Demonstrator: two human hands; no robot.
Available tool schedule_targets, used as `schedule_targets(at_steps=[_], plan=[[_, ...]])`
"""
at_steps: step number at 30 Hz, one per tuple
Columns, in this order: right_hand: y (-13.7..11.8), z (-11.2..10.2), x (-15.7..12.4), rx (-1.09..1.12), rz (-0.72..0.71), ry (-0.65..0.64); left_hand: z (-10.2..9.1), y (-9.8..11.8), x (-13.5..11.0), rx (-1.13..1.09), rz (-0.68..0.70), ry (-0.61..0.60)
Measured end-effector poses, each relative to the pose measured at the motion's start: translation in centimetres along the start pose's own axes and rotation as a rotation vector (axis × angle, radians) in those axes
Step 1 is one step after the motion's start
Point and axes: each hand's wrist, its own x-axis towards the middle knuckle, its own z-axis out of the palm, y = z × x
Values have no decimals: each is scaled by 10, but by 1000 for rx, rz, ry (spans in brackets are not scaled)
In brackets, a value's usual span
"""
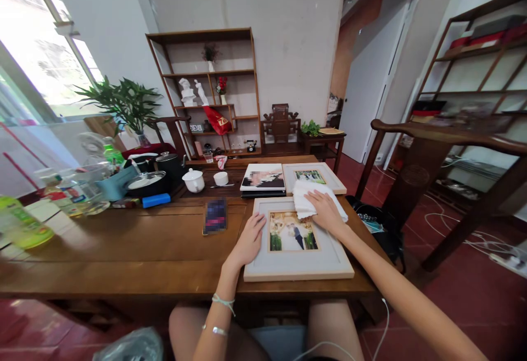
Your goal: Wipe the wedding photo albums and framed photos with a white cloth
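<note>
A light wooden picture frame point(298, 265) with a couple's photo lies flat on the wooden table point(135, 245) in front of me. My left hand point(250, 240) rests flat on the frame's left edge, fingers spread. My right hand point(326, 211) presses a white cloth point(307, 196) against the frame's upper right part, fingers lying flat on the cloth. Behind it lie a second framed photo point(315, 177) and a frameless photo print point(263, 178) on a dark book.
A phone point(215, 216) lies left of the frame. Bottles, a glass jar, a dark pot, a blue box and white cups point(194, 181) crowd the table's far left. A wooden chair point(444, 146) stands to the right, a shelf point(214, 92) at the back wall.
</note>
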Motion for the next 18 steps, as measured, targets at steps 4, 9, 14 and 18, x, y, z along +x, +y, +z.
schedule_targets(at_steps=[4, 9, 14, 18], plan=[[-10, -8, -15, -56, -90, -83, 0, 1, 0, 2, 2, 3], [-34, -34, -69, -58, -142, -176, 0, 4, 0, 34, 6, -3], [-56, -47, -118, -1, -169, -219, -1, 4, 0, 25, 13, 2], [-51, -35, -109, -4, -150, -179, -1, 4, 0, 29, -1, 6]])
